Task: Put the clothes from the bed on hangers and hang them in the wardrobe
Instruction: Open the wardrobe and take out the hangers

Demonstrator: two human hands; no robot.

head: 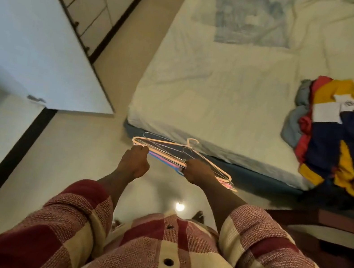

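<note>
Head view: both hands out front over the pale floor [67, 161], just short of the bed corner. Left hand [134, 161] grips the left end of a bundle of thin plastic and wire hangers, peach, pink and blue [167, 153]; right hand [197, 173] is clamped around the bundle's middle. Hooks point toward the bed. Exact hanger count unclear, probably several, edges blurred. Pile of clothes, yellow, navy, red and grey fabric [336, 138], sits at the right edge of the bed with cream sheet [214, 88], well apart from the hands. White wardrobe door [34, 38] stands open on the left.
</note>
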